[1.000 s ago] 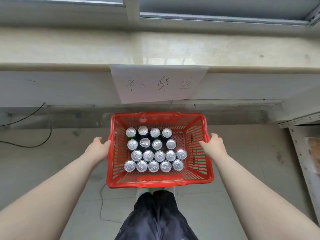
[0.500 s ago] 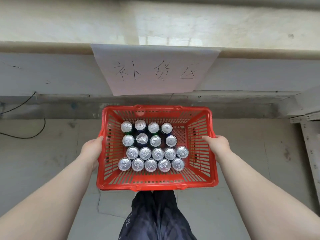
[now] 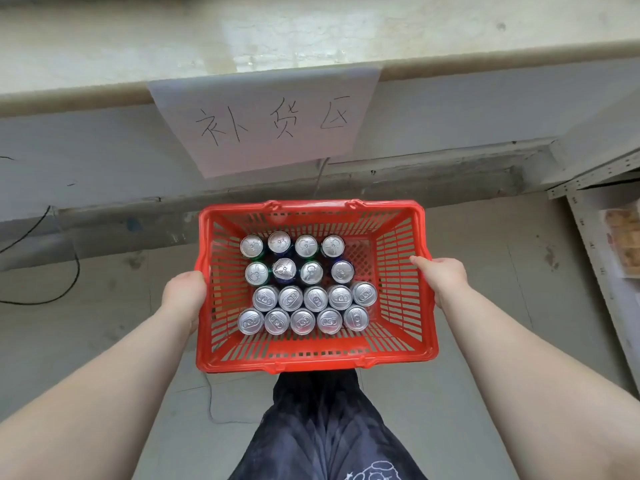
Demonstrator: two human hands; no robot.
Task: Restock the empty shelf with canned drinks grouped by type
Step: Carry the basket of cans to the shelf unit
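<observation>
Your left hand (image 3: 185, 294) grips the left rim of the red basket (image 3: 311, 363) and your right hand (image 3: 445, 280) grips the right rim, holding it out in front of you. The cans (image 3: 315, 298) stand upright in rows inside, none shelved yet, so I judge this to be the carrying step. Next, turn toward the metal shelf (image 3: 595, 175) on your right and keep the basket level. The wall ledge (image 3: 86, 93) and paper sign (image 3: 270, 123) close off the way ahead. A cable (image 3: 77, 268) trails on the floor to your left.
</observation>
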